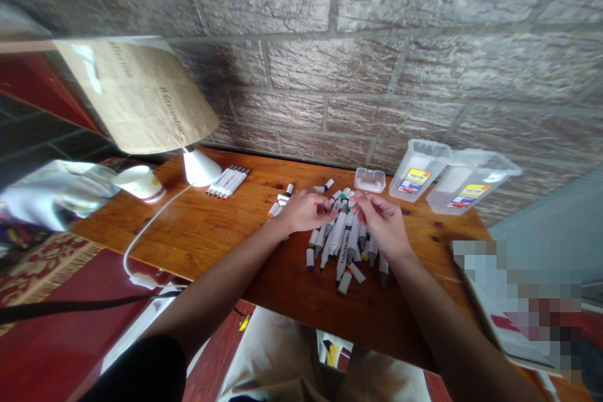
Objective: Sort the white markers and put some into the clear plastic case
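A loose pile of white markers (335,235) with coloured and grey ends lies on the wooden table in front of me. At its left side is my left hand (307,209), fingers curled inward over the pile; whatever they hold is hidden. My right hand (380,218) is at the pile's upper right, thumb and fingertips pinched together near a green-ended marker. I cannot make out what is in that pinch. Caps and short marker ends (273,209) peek out beyond my left hand. Farther left, several markers (228,181) lie side by side in a neat row.
Two clear plastic bins (419,169) with labels stand at the back right, beside a small clear case (370,180). On the left are a lamp (201,168), its white cord, and a paper cup (141,183). A brick wall (292,107) rises behind the table (211,239).
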{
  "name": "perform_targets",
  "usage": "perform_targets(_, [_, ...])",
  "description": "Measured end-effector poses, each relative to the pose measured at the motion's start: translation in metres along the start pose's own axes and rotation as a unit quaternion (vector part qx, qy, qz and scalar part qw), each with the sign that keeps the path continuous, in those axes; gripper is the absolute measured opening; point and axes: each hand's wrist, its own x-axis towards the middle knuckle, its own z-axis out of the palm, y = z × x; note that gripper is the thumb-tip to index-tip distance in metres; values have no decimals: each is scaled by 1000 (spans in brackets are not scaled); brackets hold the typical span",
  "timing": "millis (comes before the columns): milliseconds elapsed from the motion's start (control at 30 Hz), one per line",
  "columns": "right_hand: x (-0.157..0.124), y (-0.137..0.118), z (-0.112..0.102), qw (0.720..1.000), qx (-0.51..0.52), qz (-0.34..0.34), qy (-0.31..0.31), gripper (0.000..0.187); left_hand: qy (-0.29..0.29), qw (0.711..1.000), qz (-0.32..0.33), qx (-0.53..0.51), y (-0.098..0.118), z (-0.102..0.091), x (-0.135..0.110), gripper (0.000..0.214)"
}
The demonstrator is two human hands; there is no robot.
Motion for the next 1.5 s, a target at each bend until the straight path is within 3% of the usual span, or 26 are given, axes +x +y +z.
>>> perform_targets(333, [0, -2, 0, 1000, 12, 8, 3, 46, -54, 998, -35, 21, 12, -7, 0, 22])
perform_targets(667, [1, 4, 0, 1000, 2, 3, 1, 44, -22, 995, -95, 21, 15, 4, 0, 12])
perform_targets(800, [3, 7, -1, 1000, -1, 11, 7, 47, 7, 982, -138, -132, 5, -1, 1, 16])
perform_targets(967, [1, 1, -1, 1000, 12, 5, 3, 44, 40, 886, -190, -421, 0, -21, 3, 30])
perform_targets(1100, [-2, -5, 0, 999, 10, 9, -30, 42, 24, 841, -187, -508, 9, -27, 3, 33])
perform_targets(1267, [-6, -7, 3, 995, 22, 8, -97, 41, -11, 839, -147, -524, 14, -21, 2, 38])
perform_targets(1500, [-7, -9, 5, 993, 35, 15, -109, 40, -47, 848, -101, -518, 12, -16, -1, 33])
